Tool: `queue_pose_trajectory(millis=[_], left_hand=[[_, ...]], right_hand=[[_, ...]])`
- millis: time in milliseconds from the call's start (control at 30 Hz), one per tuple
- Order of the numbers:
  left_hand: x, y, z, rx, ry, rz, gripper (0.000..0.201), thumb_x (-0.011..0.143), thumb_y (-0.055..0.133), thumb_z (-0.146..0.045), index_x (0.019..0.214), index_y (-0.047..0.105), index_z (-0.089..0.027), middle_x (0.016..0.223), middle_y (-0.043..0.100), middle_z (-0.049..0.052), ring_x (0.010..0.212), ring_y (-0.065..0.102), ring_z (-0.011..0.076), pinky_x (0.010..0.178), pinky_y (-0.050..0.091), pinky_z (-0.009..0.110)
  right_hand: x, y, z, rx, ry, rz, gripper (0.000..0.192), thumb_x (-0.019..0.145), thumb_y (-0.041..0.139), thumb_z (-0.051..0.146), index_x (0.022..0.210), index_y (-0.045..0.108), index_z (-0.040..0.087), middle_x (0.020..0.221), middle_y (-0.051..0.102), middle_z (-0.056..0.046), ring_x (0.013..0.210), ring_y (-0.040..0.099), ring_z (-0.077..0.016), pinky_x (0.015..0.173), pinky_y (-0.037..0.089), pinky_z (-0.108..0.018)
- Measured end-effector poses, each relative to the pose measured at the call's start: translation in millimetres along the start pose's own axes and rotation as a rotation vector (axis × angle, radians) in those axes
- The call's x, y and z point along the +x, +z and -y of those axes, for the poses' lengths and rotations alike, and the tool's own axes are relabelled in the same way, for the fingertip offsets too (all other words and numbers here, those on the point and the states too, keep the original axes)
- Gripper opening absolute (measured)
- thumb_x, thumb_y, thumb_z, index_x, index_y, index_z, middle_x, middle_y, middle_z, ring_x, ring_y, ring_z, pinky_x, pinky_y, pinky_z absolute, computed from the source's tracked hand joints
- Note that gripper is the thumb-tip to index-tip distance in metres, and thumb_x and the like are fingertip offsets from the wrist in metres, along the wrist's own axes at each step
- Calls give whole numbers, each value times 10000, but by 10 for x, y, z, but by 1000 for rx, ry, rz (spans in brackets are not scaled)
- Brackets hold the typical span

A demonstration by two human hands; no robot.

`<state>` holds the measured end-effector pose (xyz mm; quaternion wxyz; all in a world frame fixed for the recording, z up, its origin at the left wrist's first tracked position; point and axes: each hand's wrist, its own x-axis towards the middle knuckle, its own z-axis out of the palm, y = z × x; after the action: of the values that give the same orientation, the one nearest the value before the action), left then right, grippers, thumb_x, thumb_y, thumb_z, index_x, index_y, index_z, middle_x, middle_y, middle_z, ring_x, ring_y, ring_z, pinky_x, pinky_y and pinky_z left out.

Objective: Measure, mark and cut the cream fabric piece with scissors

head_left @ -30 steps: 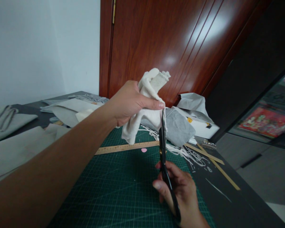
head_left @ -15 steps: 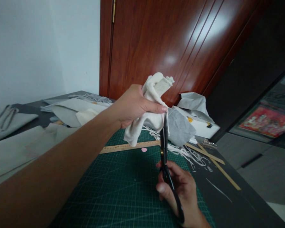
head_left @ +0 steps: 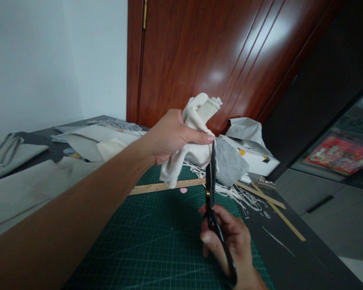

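Scissors upright under the bunched cloth.
Left hand [head_left: 169,137] clutches white cloth [head_left: 193,151]; right hand [head_left: 230,241] grips black scissors [head_left: 212,189], blades seemingly nearly closed, tips touching the cloth's edge.

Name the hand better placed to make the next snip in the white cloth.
Right hand: it grips the black scissors, blades up against the white cloth bunched in the left hand.

No readable text anywhere. Wooden ruler [head_left: 169,186] across the far edge of the green cutting mat [head_left: 145,241] has tick marks, numbers too small to read. Mat shows only grid lines. Red poster [head_left: 340,155] far right has blurred print. White box [head_left: 260,161] carries a small yellow mark, illegible.
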<state>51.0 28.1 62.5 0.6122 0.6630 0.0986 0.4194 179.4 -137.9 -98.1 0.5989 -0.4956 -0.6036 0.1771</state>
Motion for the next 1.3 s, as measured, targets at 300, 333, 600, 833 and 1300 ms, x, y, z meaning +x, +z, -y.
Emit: queue_pose_trajectory(millis=[300, 333, 600, 833, 1300], left_hand=[[-8, -4, -9, -14, -2, 15, 259, 617, 863, -28, 797, 698, -113, 780, 693, 35, 698, 654, 154, 668, 550, 274], [-7, -6, -9, -13, 0, 15, 248, 626, 860, -37, 797, 699, -115, 779, 691, 33, 700, 652, 153, 671, 549, 273], [-16, -8, -20, -13, -12, 12, 302, 576, 864, -30, 805, 691, -123, 799, 699, 39, 719, 649, 165, 676, 544, 284], [-18, -4, -10, -16, -12, 17, 229, 643, 850, -43, 791, 691, -114, 793, 704, 49, 703, 668, 167, 659, 560, 290], [-15, -14, -7, -10, -8, 25, 285, 569, 875, -45, 777, 698, -127, 786, 704, 38, 728, 657, 173, 673, 550, 290]], right_hand=[[-9, 6, 32, 69, 25, -12, 301, 863, 810, 461, 1057, 715, 252, 596, 556, 76, 363, 502, -81, 358, 420, -169], [-11, 5, 31, 72, 28, -12, 300, 860, 813, 458, 1056, 715, 253, 598, 558, 76, 362, 501, -80, 356, 418, -168], [3, -5, 38, 29, 10, -6, 274, 871, 799, 441, 1057, 716, 258, 582, 558, 77, 371, 508, -88, 375, 396, -183], [1, -2, 22, 14, -3, -13, 278, 867, 802, 429, 1063, 714, 252, 578, 571, 69, 383, 529, -104, 376, 381, -195], [22, -8, 64, -74, -32, -8, 218, 894, 767, 370, 1057, 694, 246, 595, 594, 73, 389, 557, -100, 401, 413, -196]])
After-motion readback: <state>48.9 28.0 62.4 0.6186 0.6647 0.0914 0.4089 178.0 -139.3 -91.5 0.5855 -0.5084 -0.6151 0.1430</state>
